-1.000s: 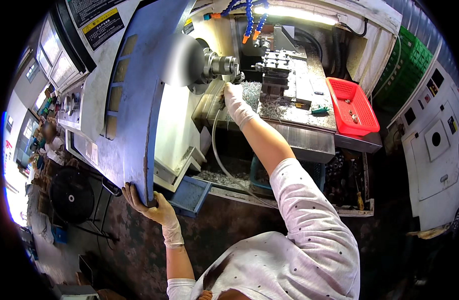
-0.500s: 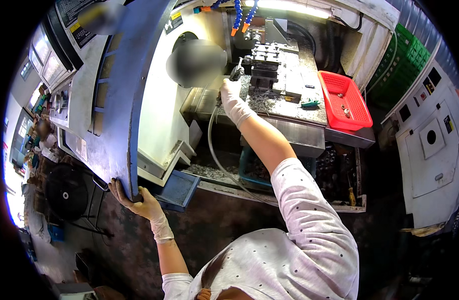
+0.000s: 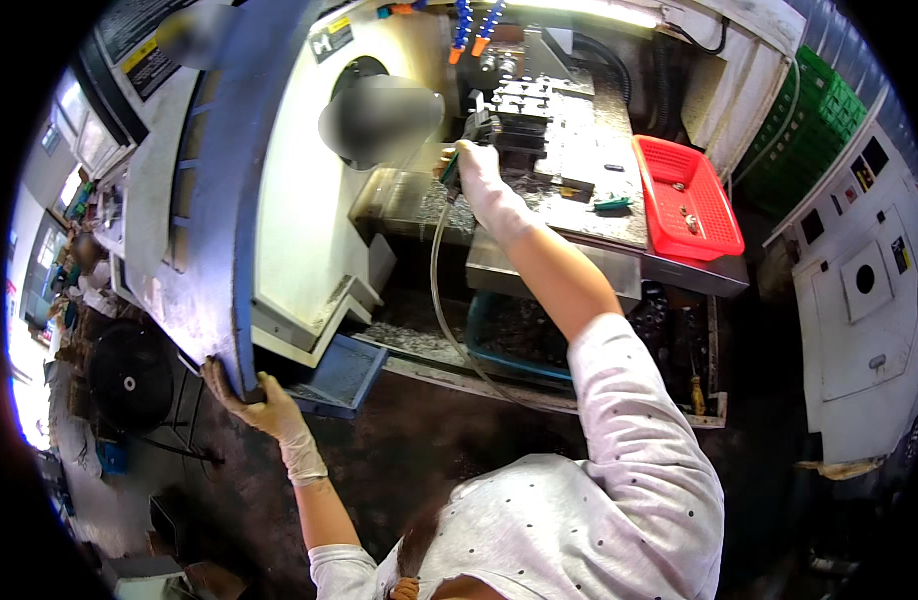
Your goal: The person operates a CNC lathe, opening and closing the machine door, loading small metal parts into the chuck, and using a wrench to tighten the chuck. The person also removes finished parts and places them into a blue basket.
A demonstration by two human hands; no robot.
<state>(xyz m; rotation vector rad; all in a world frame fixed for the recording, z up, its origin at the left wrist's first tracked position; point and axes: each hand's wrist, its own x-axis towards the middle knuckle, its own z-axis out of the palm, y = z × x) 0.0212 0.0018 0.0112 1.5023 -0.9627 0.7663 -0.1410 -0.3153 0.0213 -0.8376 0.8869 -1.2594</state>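
My left hand [image 3: 271, 408], in a pale glove, is closed around the lower edge of a blue machine door [image 3: 214, 240]. In its pale glove, my right hand [image 3: 491, 188] reaches into the machine and grips an air blow gun [image 3: 451, 168], mostly hidden by the fingers. A clear hose [image 3: 437, 275] hangs down from the gun. Just beyond the right hand stands a metal tool block [image 3: 524, 100] with several bolts. To the left of that hand is the round dark chuck [image 3: 364, 120], partly blurred.
A red plastic basket [image 3: 714, 225] with a few small parts sits right of the tool block. Near it lies a small green object [image 3: 612, 204]. Orange-tipped coolant hoses [image 3: 459, 42] hang above. A blue tray [image 3: 349, 375] juts out below the door; a white cabinet [image 3: 869, 320] stands at right.
My right hand has moved forward and to the right, closer to the tool block, with the air blow gun. The view has shifted slightly; my left hand still grips the door edge.
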